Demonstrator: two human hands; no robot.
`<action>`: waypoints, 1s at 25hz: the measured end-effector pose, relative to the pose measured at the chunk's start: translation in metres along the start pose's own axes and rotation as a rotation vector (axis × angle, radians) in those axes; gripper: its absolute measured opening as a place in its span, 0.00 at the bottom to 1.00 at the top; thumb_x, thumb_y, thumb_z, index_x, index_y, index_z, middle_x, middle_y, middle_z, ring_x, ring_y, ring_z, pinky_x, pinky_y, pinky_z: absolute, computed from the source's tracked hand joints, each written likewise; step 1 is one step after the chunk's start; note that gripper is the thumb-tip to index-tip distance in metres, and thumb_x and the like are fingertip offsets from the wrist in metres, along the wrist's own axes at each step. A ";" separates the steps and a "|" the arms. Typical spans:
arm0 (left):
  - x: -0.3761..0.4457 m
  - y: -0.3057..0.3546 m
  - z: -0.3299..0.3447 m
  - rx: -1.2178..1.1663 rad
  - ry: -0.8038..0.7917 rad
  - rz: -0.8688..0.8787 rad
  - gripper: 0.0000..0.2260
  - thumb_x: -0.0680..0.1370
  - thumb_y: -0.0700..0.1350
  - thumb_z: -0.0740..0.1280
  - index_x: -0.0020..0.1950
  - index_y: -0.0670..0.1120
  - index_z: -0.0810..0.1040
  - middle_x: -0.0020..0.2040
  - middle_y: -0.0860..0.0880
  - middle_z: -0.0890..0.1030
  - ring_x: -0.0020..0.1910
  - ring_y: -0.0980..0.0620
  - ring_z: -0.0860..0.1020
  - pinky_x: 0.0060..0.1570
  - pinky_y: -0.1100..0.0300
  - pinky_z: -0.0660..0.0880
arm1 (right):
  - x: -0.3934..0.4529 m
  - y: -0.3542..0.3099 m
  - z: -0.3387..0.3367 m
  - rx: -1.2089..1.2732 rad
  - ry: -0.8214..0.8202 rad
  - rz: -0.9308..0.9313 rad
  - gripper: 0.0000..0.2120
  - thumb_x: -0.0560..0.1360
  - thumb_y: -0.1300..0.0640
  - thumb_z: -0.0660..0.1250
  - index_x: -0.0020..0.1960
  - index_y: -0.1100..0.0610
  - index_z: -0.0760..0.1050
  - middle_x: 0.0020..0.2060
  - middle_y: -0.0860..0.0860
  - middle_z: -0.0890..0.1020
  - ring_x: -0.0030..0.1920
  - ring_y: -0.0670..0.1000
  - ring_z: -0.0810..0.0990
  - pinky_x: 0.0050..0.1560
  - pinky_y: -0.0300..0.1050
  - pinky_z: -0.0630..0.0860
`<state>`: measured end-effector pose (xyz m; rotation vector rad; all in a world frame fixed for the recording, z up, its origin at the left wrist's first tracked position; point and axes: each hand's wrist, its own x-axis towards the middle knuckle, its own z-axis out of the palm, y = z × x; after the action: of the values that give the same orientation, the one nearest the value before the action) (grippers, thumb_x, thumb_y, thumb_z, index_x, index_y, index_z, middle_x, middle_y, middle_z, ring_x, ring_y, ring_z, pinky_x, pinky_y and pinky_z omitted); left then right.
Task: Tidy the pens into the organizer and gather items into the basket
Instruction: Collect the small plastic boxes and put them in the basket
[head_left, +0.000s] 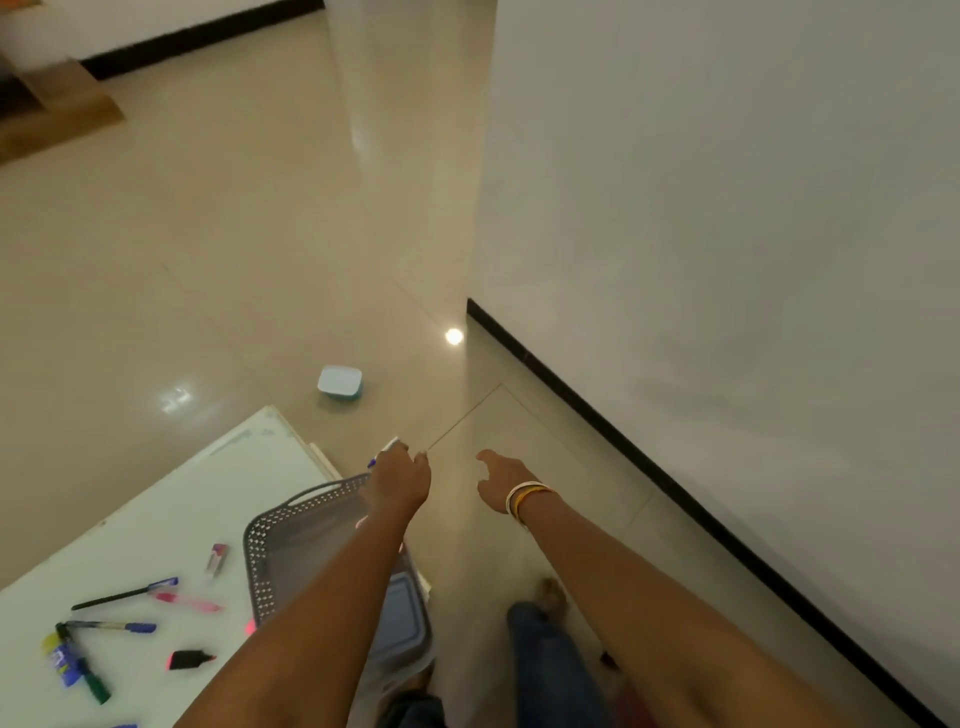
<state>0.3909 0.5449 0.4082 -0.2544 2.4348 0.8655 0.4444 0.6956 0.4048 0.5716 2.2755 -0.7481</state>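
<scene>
**Pens still loose on desk; left hand carries one pen past the basket**

At far left, the white desk (171, 519) carries the untidied stock: a cluster of markers at its near-left corner (72, 662), a blue-capped pen (111, 626), a black pen with a blue cap (124, 592), a pink pen (189, 603) just beside it, a black highlighter (189, 659) and a small pink-and-white eraser-like item (217, 559). All lie flat and scattered, none yet sorted.

Right of these, the grey perforated basket (270, 540) sits at the desk's right edge, within easy reach of the loose items. A lidded blue container (402, 613) lies inside it, partly hidden by the forearm. Whether it is the organizer cannot be told.

The left hand (400, 480) is extended over the basket's far rim, fingers curled round a pen (387, 449) whose white and blue end projects beyond the knuckles. The grip appears to be for carrying, not writing.

On the floor (208, 260) beyond, well apart from the desk, stands a small light-blue box (340, 382). Both arms point roughly toward it, so it is judged the likely object of the reach.

The right hand (501, 480), bangles (524, 496) at the wrist, is held out over the floor, fingers relaxed and holding nothing. It is judged free to collect the box.
</scene>
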 end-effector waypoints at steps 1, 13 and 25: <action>0.004 0.015 0.004 -0.005 -0.003 0.000 0.18 0.80 0.50 0.60 0.65 0.40 0.71 0.62 0.38 0.76 0.62 0.38 0.74 0.62 0.47 0.70 | 0.007 0.005 -0.016 -0.002 -0.001 -0.028 0.26 0.78 0.55 0.58 0.75 0.49 0.60 0.69 0.59 0.72 0.65 0.61 0.74 0.64 0.51 0.73; 0.071 0.135 0.056 -0.153 -0.006 -0.104 0.23 0.81 0.49 0.58 0.71 0.36 0.64 0.69 0.35 0.70 0.68 0.37 0.69 0.65 0.50 0.66 | 0.105 0.030 -0.175 -0.084 -0.069 -0.171 0.22 0.77 0.56 0.59 0.71 0.52 0.67 0.70 0.57 0.71 0.67 0.58 0.72 0.66 0.48 0.70; 0.226 0.157 -0.027 -0.294 0.041 -0.249 0.23 0.82 0.50 0.58 0.71 0.36 0.65 0.70 0.36 0.70 0.69 0.38 0.68 0.66 0.50 0.65 | 0.244 -0.093 -0.228 -0.151 -0.160 -0.187 0.19 0.77 0.56 0.59 0.68 0.53 0.71 0.64 0.58 0.75 0.61 0.59 0.76 0.62 0.48 0.74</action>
<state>0.1365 0.6499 0.3854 -0.6741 2.2429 1.1089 0.1205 0.8203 0.4056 0.2223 2.2319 -0.6769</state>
